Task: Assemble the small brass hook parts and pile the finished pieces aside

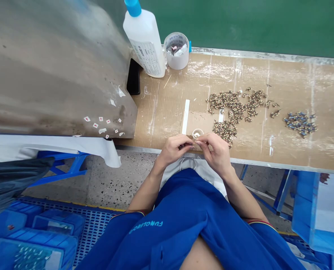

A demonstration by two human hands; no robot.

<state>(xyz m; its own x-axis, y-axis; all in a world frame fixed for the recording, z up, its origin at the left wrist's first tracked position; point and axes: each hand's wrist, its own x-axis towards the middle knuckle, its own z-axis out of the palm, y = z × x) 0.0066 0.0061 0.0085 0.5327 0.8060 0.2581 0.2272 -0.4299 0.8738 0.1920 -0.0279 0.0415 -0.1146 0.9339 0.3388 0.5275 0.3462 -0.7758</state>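
Note:
My left hand [174, 150] and my right hand [217, 153] meet at the near edge of the cardboard-covered bench. Both are closed in a pinch, fingertips nearly touching. Whatever small piece lies between them is too tiny to name. Just beyond the fingertips stands a small round cup [197, 132] with something white inside. Close to my right hand is a heap of small brass-coloured metal parts [224, 129], and a larger heap [231, 103] spreads behind it. Farther right lies a separate pile of similar small parts with blue on them [300, 123].
A white bottle with a blue cap [146, 45], a tape roll holding scraps [177, 56] and a dark phone-like object [133, 77] stand at the back left. A metal surface [71, 75] borders the bench on the left. Blue crates [32, 243] sit below.

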